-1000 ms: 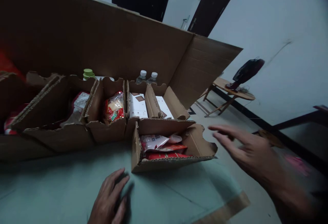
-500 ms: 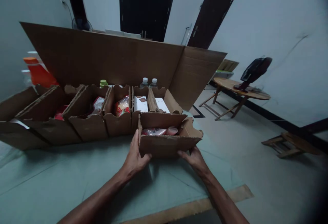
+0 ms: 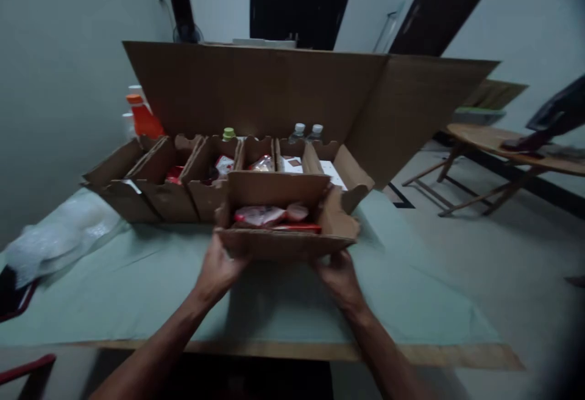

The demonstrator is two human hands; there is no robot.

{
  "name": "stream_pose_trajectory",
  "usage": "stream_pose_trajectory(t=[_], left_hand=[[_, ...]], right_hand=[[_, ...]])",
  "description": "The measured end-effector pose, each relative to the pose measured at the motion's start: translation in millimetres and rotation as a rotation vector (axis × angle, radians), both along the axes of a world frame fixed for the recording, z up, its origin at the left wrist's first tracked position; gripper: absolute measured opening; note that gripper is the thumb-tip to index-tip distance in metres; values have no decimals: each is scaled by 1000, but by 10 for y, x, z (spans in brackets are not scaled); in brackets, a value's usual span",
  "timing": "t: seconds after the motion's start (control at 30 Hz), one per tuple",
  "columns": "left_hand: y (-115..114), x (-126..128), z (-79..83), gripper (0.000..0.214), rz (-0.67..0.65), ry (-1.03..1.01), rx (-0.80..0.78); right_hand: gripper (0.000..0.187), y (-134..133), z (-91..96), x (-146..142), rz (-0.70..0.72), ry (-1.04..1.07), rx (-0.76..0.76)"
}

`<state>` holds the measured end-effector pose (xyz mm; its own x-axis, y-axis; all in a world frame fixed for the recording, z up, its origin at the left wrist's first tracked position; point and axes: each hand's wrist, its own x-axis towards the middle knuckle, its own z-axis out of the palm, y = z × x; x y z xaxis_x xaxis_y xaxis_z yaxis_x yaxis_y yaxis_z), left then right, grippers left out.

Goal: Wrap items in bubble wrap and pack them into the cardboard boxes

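Observation:
A small open cardboard box [image 3: 283,246] with red and white snack packets [image 3: 269,216] inside is lifted a little above the table. My left hand [image 3: 218,269] grips its lower left corner and my right hand [image 3: 337,275] grips its lower right side. Both hands are closed on the box. Right behind it stands a row of several similar cardboard trays [image 3: 183,186] holding packets and white cartons.
A tall cardboard sheet [image 3: 274,92] stands behind the trays, with water bottles [image 3: 306,132], a green-capped bottle [image 3: 228,134] and an orange bottle [image 3: 144,118] near it. Clear plastic wrap [image 3: 55,238] lies at the left on the pale green table cover [image 3: 150,290]. A round wooden table [image 3: 507,147] stands at the right.
Both hands came onto the small box, took hold of its lower corners and lifted it toward me. The view has pulled back and turned left.

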<state>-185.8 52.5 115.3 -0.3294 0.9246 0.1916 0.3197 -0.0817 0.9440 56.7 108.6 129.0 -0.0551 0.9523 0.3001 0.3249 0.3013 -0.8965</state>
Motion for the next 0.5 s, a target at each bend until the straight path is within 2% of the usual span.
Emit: stream_pose_trajectory(t=[0.1,0.2,0.3,0.37,0.43,0.5], left_hand=[[151,212,29,77,-166,-51,93],[-8,308,-53,78,-233,-59,123],[-213,130,-150,70,-188,-85,51],[-270,-57,-186,61,-165,-87,-34],[-294,-207,-218,55,-168,-79,-101],[-326,-282,-273,56,-182,-89,-128]], right_hand=[[52,-48,-56,234,-212,-63,36],[50,-383,-286,373,-343,-156,0],[45,-694,-551,287,-265,-191,-85],[49,-767,-653,260,-190,-181,-123],[67,-728,-679,350,-109,-169,-137],[94,-606,-652,512,15,-137,-121]])
